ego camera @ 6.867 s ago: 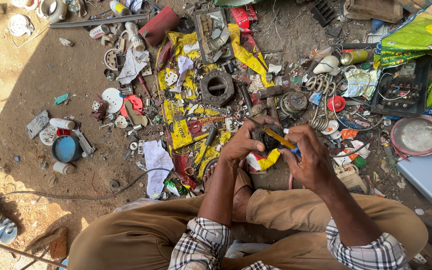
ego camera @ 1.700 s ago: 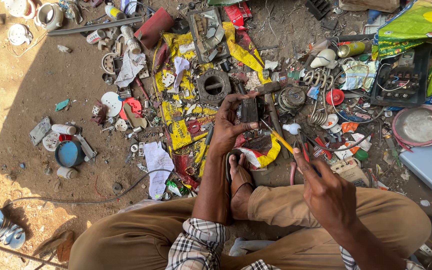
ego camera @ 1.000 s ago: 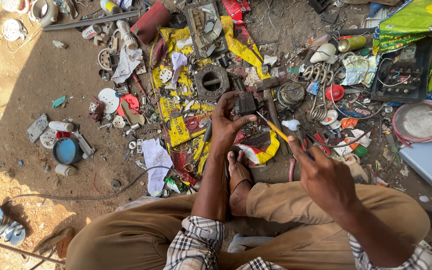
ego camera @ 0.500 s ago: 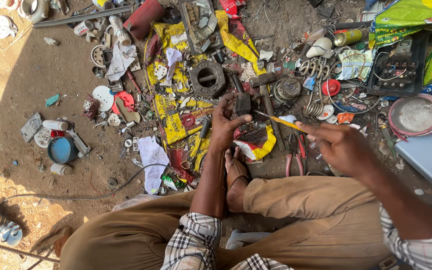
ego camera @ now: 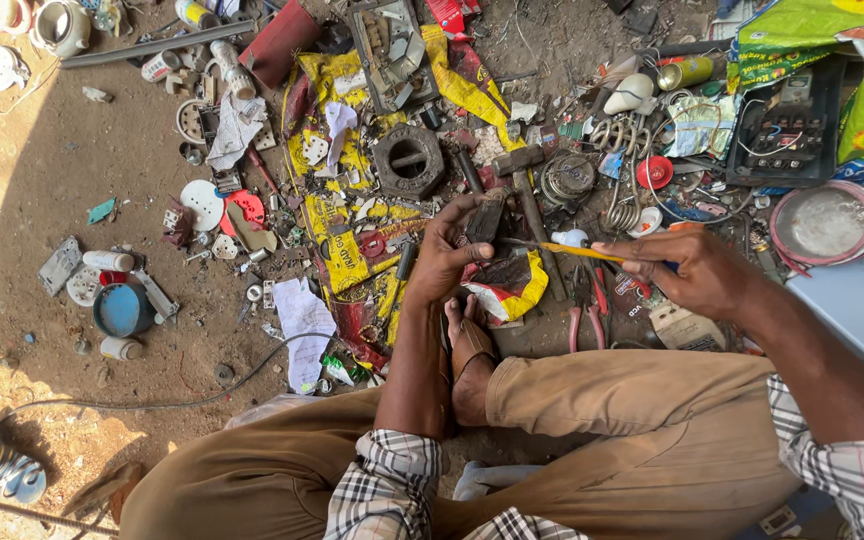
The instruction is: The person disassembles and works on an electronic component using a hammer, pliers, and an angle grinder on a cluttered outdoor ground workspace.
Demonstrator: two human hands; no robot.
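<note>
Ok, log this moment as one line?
left hand: holds dark metal part | right hand: holds yellow-handled screwdriver, tip at the part | nearby: pliers, hammer

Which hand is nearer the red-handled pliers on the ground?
Right. The right hand hovers just right of the red-handled pliers; the left hand sits farther off to their left.
</note>
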